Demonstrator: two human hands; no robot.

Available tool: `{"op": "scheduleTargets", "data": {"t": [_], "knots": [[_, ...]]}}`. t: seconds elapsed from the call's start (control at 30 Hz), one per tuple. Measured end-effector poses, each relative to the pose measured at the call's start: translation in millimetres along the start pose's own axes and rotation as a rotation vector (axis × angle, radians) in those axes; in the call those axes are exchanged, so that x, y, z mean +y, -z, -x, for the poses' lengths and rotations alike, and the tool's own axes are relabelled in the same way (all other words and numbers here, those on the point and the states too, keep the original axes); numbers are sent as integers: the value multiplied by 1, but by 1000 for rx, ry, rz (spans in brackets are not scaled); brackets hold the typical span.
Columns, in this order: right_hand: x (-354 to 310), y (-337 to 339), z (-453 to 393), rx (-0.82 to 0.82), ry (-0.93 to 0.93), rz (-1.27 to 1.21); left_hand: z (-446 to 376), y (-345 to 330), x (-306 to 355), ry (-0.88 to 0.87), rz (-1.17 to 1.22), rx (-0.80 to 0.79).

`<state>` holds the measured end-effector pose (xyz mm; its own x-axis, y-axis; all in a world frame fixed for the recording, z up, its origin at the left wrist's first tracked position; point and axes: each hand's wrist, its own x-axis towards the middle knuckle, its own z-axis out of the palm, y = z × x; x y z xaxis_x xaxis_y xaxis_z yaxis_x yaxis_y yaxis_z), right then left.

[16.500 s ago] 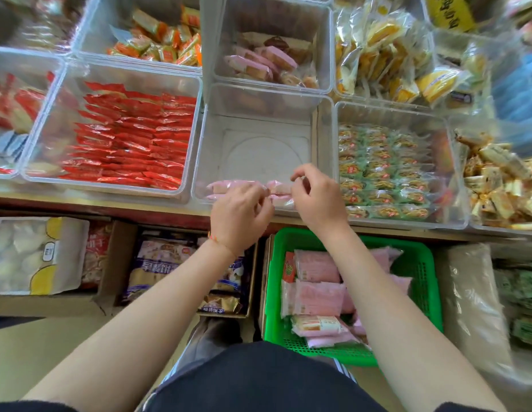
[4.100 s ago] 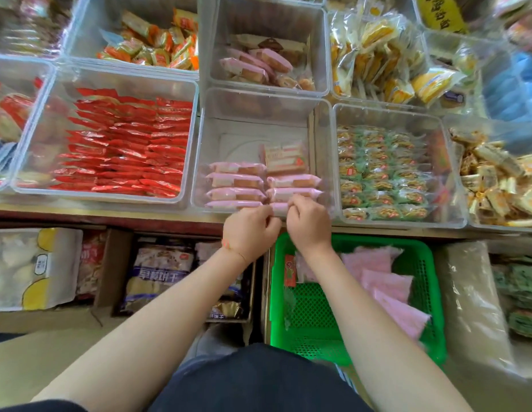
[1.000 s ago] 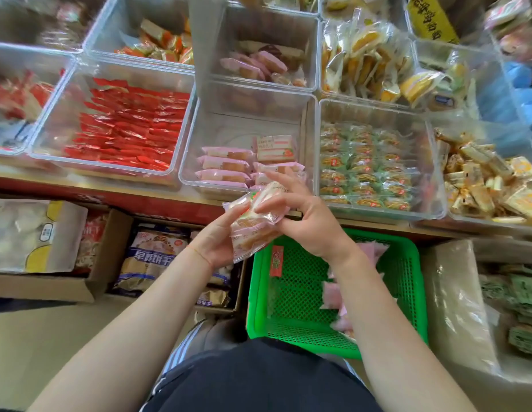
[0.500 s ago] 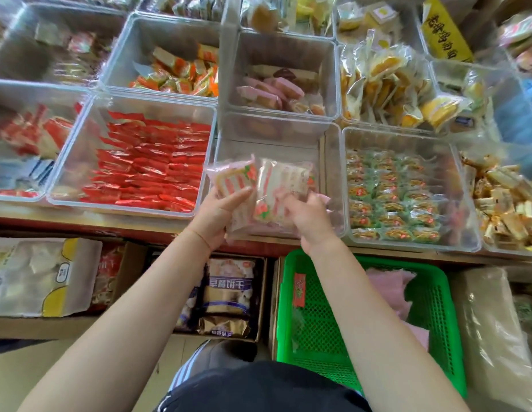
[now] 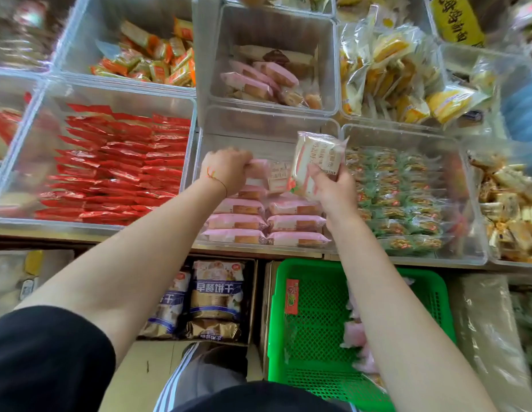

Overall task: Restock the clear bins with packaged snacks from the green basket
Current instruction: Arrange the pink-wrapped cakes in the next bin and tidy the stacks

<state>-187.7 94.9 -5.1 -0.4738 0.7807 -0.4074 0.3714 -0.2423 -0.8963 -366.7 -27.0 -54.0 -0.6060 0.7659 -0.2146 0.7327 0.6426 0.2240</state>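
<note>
The middle clear bin (image 5: 267,126) on the shelf holds two columns of pink snack packs (image 5: 294,223) along its near side. My left hand (image 5: 226,171) is inside this bin, its fingers curled round a pink pack (image 5: 258,169) at the top of the left column. My right hand (image 5: 330,190) holds a pale snack pack with red stripes (image 5: 316,159) upright above the bin's right side. The green basket (image 5: 315,316) sits below the shelf at the lower right, with several pink packs (image 5: 355,336) left in it, partly hidden by my right forearm.
Other clear bins surround the middle one: red packets (image 5: 119,168) on the left, green-wrapped snacks (image 5: 398,200) on the right, orange packs (image 5: 157,60) and pink cakes (image 5: 255,78) behind. Cardboard boxes with bagged biscuits (image 5: 217,295) stand under the shelf, left of the basket.
Half a second ago both hands held packs together in front of the bin. Now the left hand has lowered its pack into the bin, and the right hand keeps one pack raised.
</note>
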Motion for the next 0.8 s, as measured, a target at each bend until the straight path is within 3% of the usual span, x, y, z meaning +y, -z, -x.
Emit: {"op": "scheduleTargets", "data": {"t": [0.1, 0.23, 0.4, 0.63, 0.73, 0.8], "knots": [[-1, 1, -6, 6, 136, 111, 1, -22, 0, 63, -43, -226], [-7, 0, -21, -47, 309, 322, 4, -34, 0, 59, -75, -253], [-23, -11, -36, -233, 540, 1237, 6, -47, -4, 17, -92, -160], [-31, -32, -39, -377, 529, 1734, 8, -58, -8, 13, -114, -83], [-17, -40, -41, -448, 481, 1802, 8, -59, -11, 5, -100, -73], [-2, -44, -44, -593, 329, 1677, 8, -60, -14, -9, -86, -54]]}}
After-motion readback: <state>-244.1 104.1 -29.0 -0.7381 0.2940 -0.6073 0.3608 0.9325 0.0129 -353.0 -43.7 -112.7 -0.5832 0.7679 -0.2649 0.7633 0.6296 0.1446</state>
